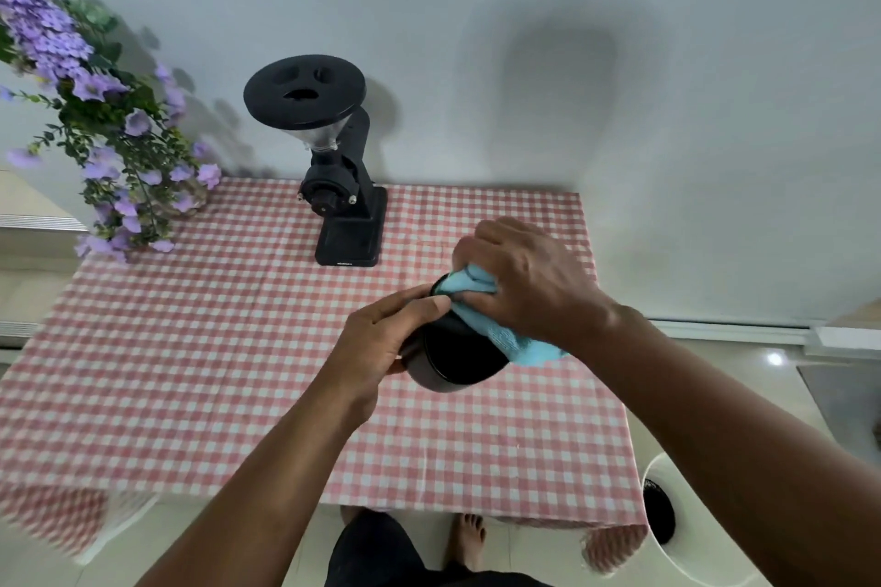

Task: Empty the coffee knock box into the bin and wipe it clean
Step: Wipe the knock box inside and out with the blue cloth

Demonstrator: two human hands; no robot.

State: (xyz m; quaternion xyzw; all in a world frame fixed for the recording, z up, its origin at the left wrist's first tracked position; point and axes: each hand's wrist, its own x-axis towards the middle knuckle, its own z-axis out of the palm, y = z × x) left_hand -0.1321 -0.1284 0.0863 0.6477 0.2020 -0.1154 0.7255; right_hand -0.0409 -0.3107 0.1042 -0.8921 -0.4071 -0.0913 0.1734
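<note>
The black round knock box (453, 360) is held tilted above the checked tablecloth (214, 348), its mouth turned away from me. My left hand (381, 343) grips its left side. My right hand (519, 276) presses a light blue cloth (505, 338) over and into its far rim; the cloth's tail hangs down the right side. The inside of the box is hidden. The white bin (667, 534) stands on the floor at the table's right front corner, with dark contents visible inside.
A black coffee grinder (338, 186) stands at the back middle of the table. A vase of purple flowers (119, 148) fills the back left corner. A white wall runs behind the table. My bare feet (469, 534) show under the front edge.
</note>
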